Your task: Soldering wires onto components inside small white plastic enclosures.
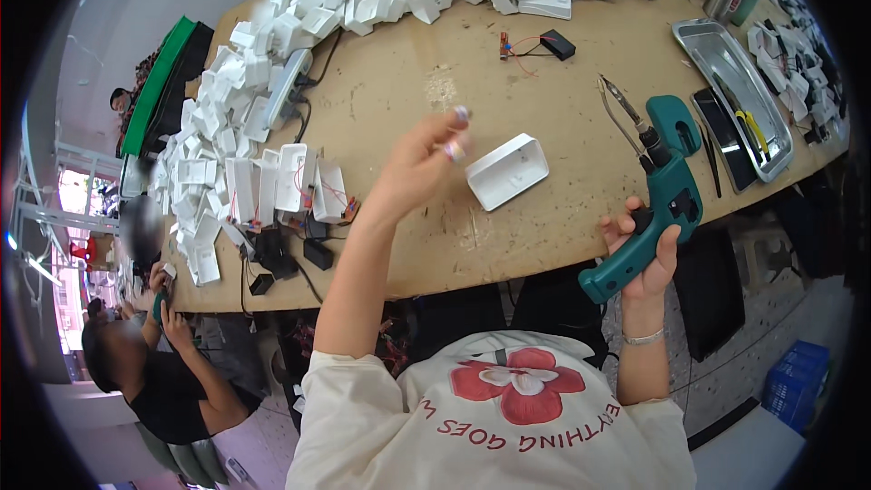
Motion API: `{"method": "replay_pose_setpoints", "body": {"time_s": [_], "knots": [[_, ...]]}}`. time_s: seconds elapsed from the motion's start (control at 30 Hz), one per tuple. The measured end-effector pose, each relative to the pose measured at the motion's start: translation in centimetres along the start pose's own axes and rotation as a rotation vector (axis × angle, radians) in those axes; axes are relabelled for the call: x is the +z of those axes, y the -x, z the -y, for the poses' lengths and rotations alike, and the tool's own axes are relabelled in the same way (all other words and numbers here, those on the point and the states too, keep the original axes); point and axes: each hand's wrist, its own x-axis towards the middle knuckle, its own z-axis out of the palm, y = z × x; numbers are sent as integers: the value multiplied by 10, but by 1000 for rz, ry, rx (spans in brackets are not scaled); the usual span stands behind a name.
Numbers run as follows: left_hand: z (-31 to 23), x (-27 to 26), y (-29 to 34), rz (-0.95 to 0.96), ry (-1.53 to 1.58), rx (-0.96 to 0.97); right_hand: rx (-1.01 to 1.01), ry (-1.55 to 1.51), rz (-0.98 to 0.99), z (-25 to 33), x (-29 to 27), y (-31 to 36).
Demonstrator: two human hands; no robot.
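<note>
Left hand (419, 163): fingers loosely bent, thumb and index apart, nothing visible between them. Tips blur, so can't rule out a tiny part. Pale fingertip covers (462, 113) on. Right hand (651, 276): wrapped round the handle of the teal pistol-grip soldering gun (665, 183); can't tell if the trigger's pressed.

Step reads as box positioning, gun on standby. To do it well: take the white plastic box (508, 174) by its outer walls, square it to you, steady it before any heat. Leave the trigger alone until the joint's in front of you. Metal prongs (625, 102) point to the far edge, well apart from the box; bring them in from the right, clear of your left fingers. Plastic walls would likely melt on contact, so go in over the open side.

Box sits on the workbench (381, 100), toward its near edge, just beside your left fingertips, no contact visible. Rectangular, open-faced, rounded corners, plain white, slanted to the near edge. No wires seen in it.

Farther out: red circuit board (504, 45) wired to a black case (558, 45), toward the far edge; steel tray (703, 41) by the right edge.
</note>
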Motion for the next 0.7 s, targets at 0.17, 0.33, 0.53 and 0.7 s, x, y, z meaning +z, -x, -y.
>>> {"method": "replay_pose_setpoints", "body": {"time_s": [0.17, 0.33, 0.53, 0.7], "knots": [[-11, 4, -76, -222, -520, 328, 41, -6, -52, 0, 1, -2], [9, 26, -155, -191, -996, 616, 51, 2, -63, -4, -1, -2], [10, 38, -195, 53, -855, 373, 65, 27, -39, -1, -8, 0], [22, 38, -203, -10, -674, 470, 70, 34, 6, -1, -9, -5]]}}
